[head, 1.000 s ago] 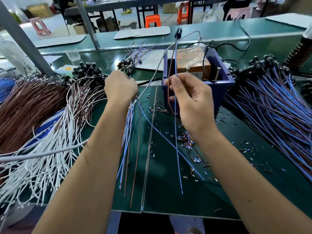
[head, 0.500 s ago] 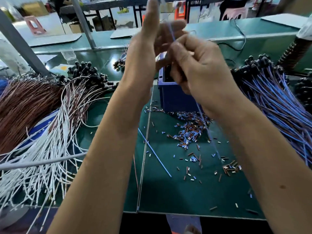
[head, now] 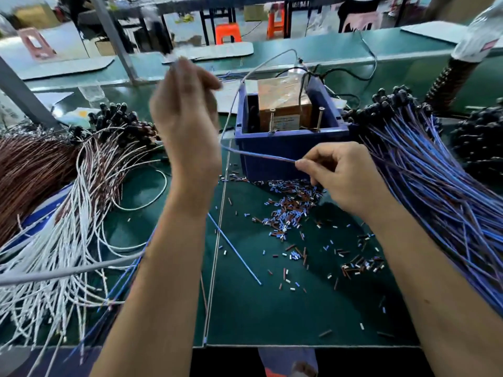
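My right hand (head: 337,175) is low in front of the blue box (head: 272,151) and pinches a thin blue wire (head: 261,156) between thumb and forefinger. From the pinch the wire runs left, then bends up and arcs back toward the top of the box. My left hand (head: 185,112) is raised above the mat, blurred by motion, with its fingers curled at the top. Some blue wires (head: 130,270) trail down beside its forearm.
The blue box holds a brown block with two upright screws. Cut insulation bits (head: 288,210) litter the green mat (head: 272,308), and one loose blue wire (head: 234,251) lies there. A blue wire bundle (head: 441,202) fans right. White wires (head: 65,240) and brown wires (head: 24,172) lie left.
Both hands were together high up on one wire. My right hand has dropped down in front of the box, still pinching a wire. My left hand has stayed raised.
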`<state>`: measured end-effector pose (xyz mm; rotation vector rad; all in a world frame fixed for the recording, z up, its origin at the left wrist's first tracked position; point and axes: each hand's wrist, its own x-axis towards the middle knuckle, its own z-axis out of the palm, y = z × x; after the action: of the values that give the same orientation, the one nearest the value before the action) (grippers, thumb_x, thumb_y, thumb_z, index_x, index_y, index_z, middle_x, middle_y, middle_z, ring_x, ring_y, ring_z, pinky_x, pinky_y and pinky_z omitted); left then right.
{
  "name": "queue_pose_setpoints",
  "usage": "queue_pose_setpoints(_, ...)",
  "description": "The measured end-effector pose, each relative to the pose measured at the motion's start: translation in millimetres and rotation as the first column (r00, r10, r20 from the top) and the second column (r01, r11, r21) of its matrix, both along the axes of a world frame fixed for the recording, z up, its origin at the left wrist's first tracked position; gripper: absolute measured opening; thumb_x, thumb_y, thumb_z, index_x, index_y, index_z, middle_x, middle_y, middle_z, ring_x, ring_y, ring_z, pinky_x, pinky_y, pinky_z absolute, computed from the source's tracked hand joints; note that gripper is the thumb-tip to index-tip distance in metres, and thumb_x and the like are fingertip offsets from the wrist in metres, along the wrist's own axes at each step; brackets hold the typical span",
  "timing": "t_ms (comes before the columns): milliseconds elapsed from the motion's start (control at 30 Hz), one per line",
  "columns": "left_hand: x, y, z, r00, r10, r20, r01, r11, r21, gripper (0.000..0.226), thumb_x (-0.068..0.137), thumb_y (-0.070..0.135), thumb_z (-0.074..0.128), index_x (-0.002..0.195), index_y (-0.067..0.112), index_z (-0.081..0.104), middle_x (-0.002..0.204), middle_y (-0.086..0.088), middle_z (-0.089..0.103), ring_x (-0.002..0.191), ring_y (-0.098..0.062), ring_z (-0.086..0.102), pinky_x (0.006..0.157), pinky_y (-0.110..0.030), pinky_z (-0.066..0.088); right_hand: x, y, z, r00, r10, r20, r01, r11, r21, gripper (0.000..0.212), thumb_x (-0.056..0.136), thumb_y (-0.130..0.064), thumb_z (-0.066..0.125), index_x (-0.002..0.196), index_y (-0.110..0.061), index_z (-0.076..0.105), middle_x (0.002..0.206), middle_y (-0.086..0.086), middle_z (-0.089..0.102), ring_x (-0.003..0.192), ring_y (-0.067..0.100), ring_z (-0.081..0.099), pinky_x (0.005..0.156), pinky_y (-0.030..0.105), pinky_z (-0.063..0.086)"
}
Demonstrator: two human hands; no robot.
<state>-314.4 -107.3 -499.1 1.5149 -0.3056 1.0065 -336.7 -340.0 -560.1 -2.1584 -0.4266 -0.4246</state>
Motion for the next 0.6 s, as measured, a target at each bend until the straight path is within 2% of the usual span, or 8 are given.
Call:
queue_pose_setpoints(33,-12,-16,-5,0.999,-0.03,0.026,0.027,0.993,0.112,0.037,0.108,0.033,0.045,0.083,0.02,0.068,0.06,0.002,0.051,0.05,-0.018,0.043,0.045,-0.027,0.033,-2,2,-5,0.997,-0.025,0.066,0.027,0.999,-0.026,0.019,0.096,-0.024,0.075,0.081,-0.013,0.075,0.06,-0.007,0.064,0.051,0.006,0.056,0.055,0.021,0.043)
queue_pose_setpoints(100,-31,-37,-19,0.995,-0.102,0.011,0.087,0.898,0.43,0.036,0.109,0.03,0.046,0.086,0.015,0.069,0.069,0.008,0.059,0.059,-0.012,0.054,0.054,-0.028,0.04,-6,7,-8,0.985,-0.041,0.17,0.051,0.997,-0.06,0.016,0.096,-0.023,0.075,0.085,-0.012,0.076,0.064,-0.009,0.064,0.056,0.008,0.059,0.056,0.028,0.047)
queue_pose_setpoints(133,-37,-48,-29,0.995,-0.097,-0.01,0.085,0.82,0.567,0.035,0.109,0.028,0.046,0.088,0.01,0.068,0.078,0.007,0.064,0.068,-0.016,0.059,0.06,-0.03,0.043,-8,9,-8,0.978,-0.034,0.205,0.046,0.998,-0.05,0.016,0.097,-0.023,0.075,0.084,-0.013,0.075,0.065,-0.013,0.062,0.057,0.006,0.058,0.056,0.027,0.046)
queue_pose_setpoints(200,-38,-56,-42,0.997,-0.067,-0.029,0.069,0.718,0.693,0.03,0.108,0.025,0.047,0.095,0.007,0.067,0.091,0.001,0.066,0.078,-0.025,0.062,0.065,-0.031,0.043,-10,11,-6,0.966,-0.009,0.257,0.012,1.0,-0.01,0.019,0.099,-0.02,0.071,0.08,-0.022,0.068,0.067,-0.024,0.054,0.059,-0.003,0.055,0.058,0.014,0.037)
queue_pose_setpoints(300,-35,-56,-54,0.991,-0.07,-0.114,0.132,0.656,0.743,0.022,0.108,0.024,0.048,0.101,0.011,0.065,0.082,0.005,0.061,0.077,-0.031,0.063,0.061,-0.037,0.044,-11,10,-9,0.968,-0.012,0.253,0.012,1.0,0.001,0.019,0.097,-0.018,0.069,0.079,-0.021,0.067,0.067,-0.023,0.054,0.061,-0.005,0.053,0.06,0.008,0.033)
queue_pose_setpoints(400,-31,-50,-62,0.993,-0.033,-0.116,0.108,0.661,0.742,0.029,0.108,0.028,0.05,0.084,0.013,0.055,0.074,0.011,0.044,0.068,-0.031,0.055,0.056,-0.039,0.038,-9,9,-14,0.986,-0.008,0.164,0.001,0.999,0.043,0.013,0.091,-0.023,0.076,0.085,-0.012,0.076,0.07,-0.016,0.066,0.063,-0.003,0.06,0.062,0.014,0.044)
queue_pose_setpoints(500,-26,-41,-67,0.989,0.097,-0.114,0.019,0.674,0.738,0.037,0.106,0.03,0.054,0.073,0.013,0.05,0.07,0.005,0.047,0.064,-0.031,0.051,0.055,-0.041,0.036,-7,4,-14,0.998,-0.019,0.06,0.005,0.975,0.224,0.01,0.092,-0.025,0.079,0.084,-0.019,0.078,0.068,-0.008,0.073,0.062,0.004,0.067,0.063,0.018,0.05)
queue_pose_setpoints(600,-24,-38,-69,0.978,0.171,-0.121,-0.038,0.712,0.701,0.039,0.104,0.03,0.059,0.07,0.018,0.044,0.068,0.007,0.042,0.06,-0.033,0.048,0.053,-0.04,0.034,-6,0,-13,1.0,0.005,-0.003,-0.003,0.905,0.426,0.014,0.096,-0.024,0.074,0.082,-0.025,0.077,0.07,-0.001,0.075,0.051,0.004,0.055,0.054,0.018,0.044)
